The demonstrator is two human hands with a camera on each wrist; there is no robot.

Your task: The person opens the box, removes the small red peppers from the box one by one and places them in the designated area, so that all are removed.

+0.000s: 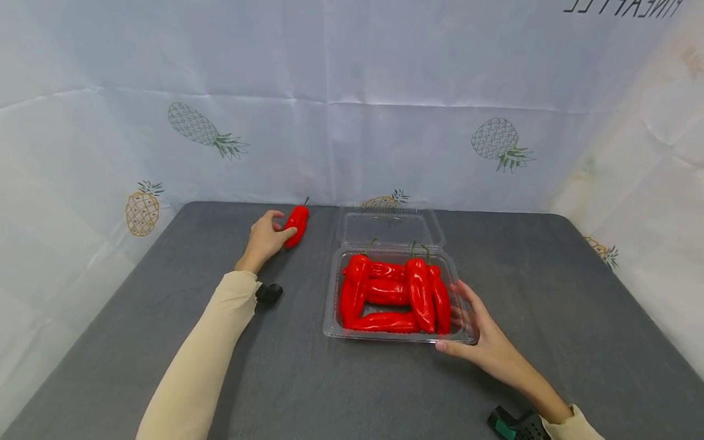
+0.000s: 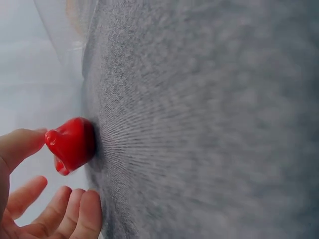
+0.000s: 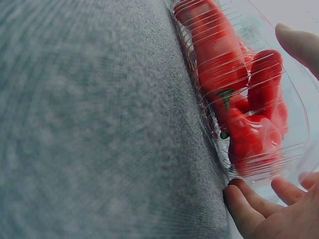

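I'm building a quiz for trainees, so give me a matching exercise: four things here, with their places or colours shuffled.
1. Left hand
2. Right hand
3. Clear lid
4. Tabletop

A. Grey
B. Open, on the far side of the box
C. At the lone pepper
D. At the box's near right corner

Pairs: 1-C, 2-D, 3-B, 4-A

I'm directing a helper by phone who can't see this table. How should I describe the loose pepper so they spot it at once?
On the dark grey table, find the clear container. Look left of it, toward the table's far edge, where a glossy red pepper lies beside the left hand. Unlike the other red ones, it is outside the container.
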